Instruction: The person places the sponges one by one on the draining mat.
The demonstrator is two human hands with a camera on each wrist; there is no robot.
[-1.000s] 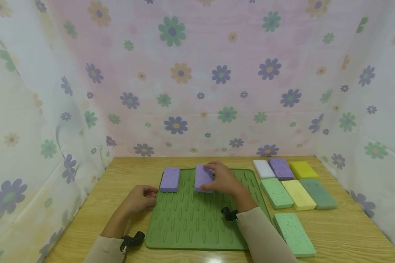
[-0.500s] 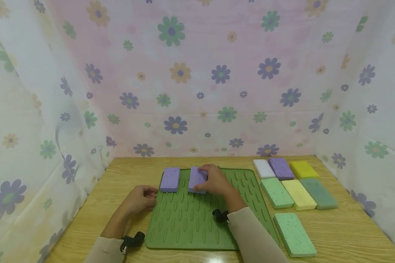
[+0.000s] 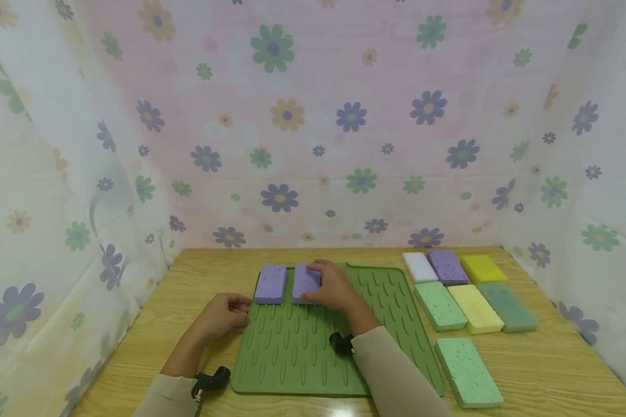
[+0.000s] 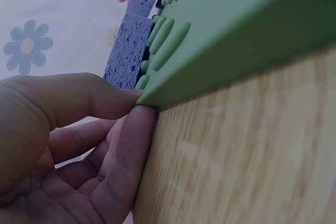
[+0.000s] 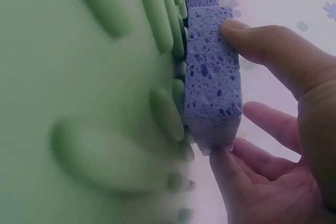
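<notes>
My right hand point(image 3: 335, 285) holds a purple sponge point(image 3: 305, 284) flat over the back part of a green ribbed mat point(image 3: 302, 359). In the right wrist view, the thumb lies on the near end of this porous sponge point(image 5: 212, 72) and other fingers reach its far side and corner. A second purple sponge point(image 3: 270, 284) lies on the mat's back left corner, a narrow gap to the left of the held one. My left hand point(image 3: 222, 315) is at the mat's left edge; its thumb and index finger pinch that edge point(image 4: 149, 98) in the left wrist view.
Right of the mat, sponges lie on the wooden table point(image 3: 548, 370): white point(image 3: 419, 267), dark purple point(image 3: 447, 266), bright yellow point(image 3: 483, 268), light green point(image 3: 440, 305), pale yellow point(image 3: 476, 308) and grey-green point(image 3: 507, 307). Another light green sponge point(image 3: 468, 372) lies nearer. Flowered cloth point(image 3: 318, 116) encloses the table.
My right hand has moved left with its purple sponge, narrowing the gap to the other purple sponge. The left hand has stayed at the mat's edge.
</notes>
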